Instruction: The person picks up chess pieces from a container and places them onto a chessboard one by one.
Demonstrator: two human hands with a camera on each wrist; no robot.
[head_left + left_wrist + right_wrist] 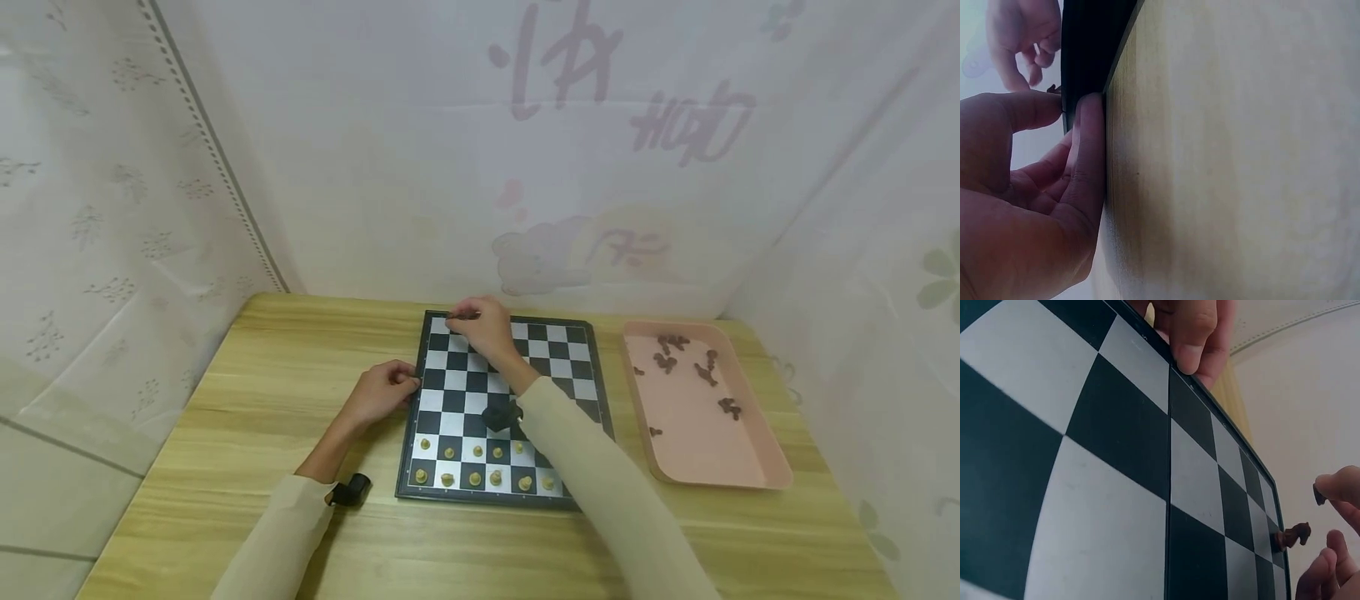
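A black-and-white chessboard (453, 401) lies on the wooden table. At its left edge my left hand (381, 390) pinches the rim, the thumb (1190, 356) on top and fingers against the side and underside. Over the far left corner, my right hand (486, 327) holds a small dark chess piece (1319, 494) between thumb and fingertip; its kind is mostly hidden. A dark brown knight (1294, 537) stands on the far row beside that hand. Pale chess pieces (475, 479) stand in two rows at the near side, some hidden by the right sleeve.
To the right of the board sits a pink tray (675, 454) holding several dark chess pieces (664, 362). A patterned white cloth (405, 167) hangs behind the table (300, 350) and at both sides. Each wrist wears a small black camera (351, 490).
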